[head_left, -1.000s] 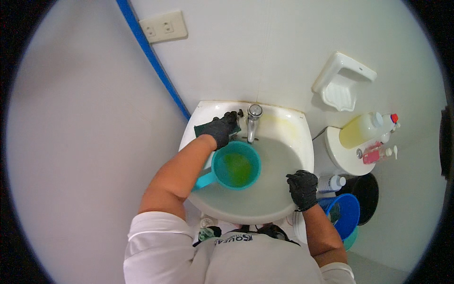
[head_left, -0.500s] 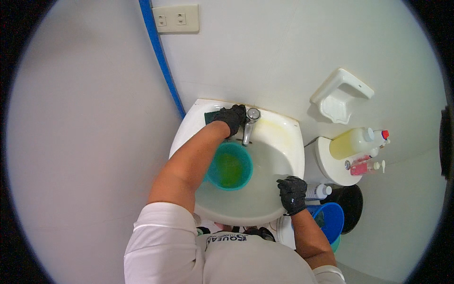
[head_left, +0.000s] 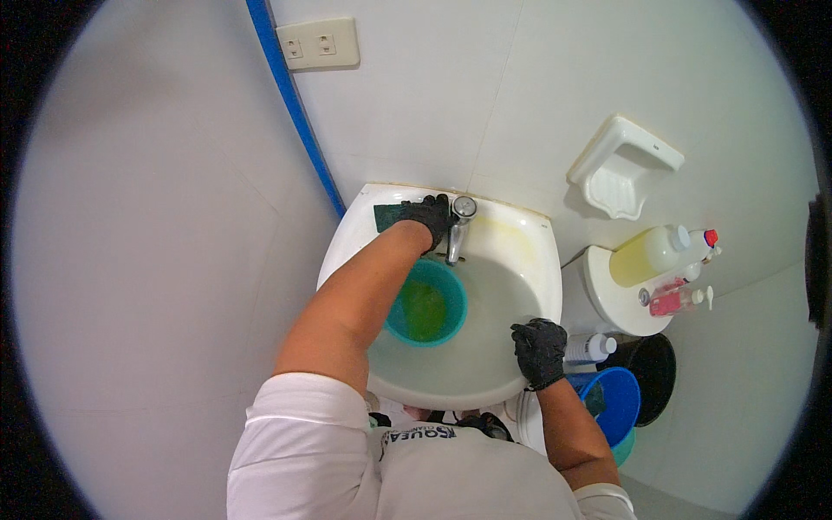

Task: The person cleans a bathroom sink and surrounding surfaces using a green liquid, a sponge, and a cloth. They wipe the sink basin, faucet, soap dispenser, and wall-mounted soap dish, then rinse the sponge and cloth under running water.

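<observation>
My left hand [head_left: 426, 217], in a black glove, presses a dark green scouring pad [head_left: 386, 217] on the back ledge of a white sink [head_left: 534, 245]. Its fingertips are beside the chrome faucet [head_left: 461, 229]; part of the pad is hidden beneath the hand. Below that arm, a teal dipper [head_left: 448, 324] stands in the basin, holding yellow-green liquid. My right hand [head_left: 540, 354], also black-gloved, is closed over the sink's right rim, its fingertips curled toward the basin.
Right of the sink, a white toilet tank lid [head_left: 604, 290] bears a jug of yellow liquid [head_left: 650, 255] and a pink pump bottle [head_left: 676, 302]. Below stand a white bottle [head_left: 589, 348], a blue bucket [head_left: 620, 401] and a black bin [head_left: 660, 373]. A white soap dish [head_left: 620, 178] juts from the wall.
The view has shifted slightly. My left hand has moved a little on the back ledge, and more of the scouring pad shows beside it. My right hand stays on the rim.
</observation>
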Available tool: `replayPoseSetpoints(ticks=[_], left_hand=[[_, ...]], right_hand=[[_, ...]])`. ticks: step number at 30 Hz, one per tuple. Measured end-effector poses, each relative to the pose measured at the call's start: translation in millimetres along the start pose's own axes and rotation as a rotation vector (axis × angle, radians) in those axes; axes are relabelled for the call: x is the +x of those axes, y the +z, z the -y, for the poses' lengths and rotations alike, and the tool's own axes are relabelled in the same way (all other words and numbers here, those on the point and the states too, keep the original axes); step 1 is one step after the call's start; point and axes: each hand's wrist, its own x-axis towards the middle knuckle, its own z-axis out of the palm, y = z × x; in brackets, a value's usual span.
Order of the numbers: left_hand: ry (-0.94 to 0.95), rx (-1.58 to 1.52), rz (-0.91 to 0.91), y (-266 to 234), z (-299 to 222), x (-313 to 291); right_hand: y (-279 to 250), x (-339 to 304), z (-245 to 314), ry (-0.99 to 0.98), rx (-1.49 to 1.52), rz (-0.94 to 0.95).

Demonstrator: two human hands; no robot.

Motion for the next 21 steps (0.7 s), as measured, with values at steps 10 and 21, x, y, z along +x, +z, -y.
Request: replayPoseSetpoints(ticks=[10,21], left_hand=[[-0.01,0.029,0.084,-10.9,-19.8,-82.3],[-0.378,-0.037,0.0,11.4,59.4,-102.7]], right_hand=[[1.3,-1.7,-2.1,-0.022,-0.001,-0.076],[6.5,-2.7,-0.1,-0.009,0.03,-0.083]])
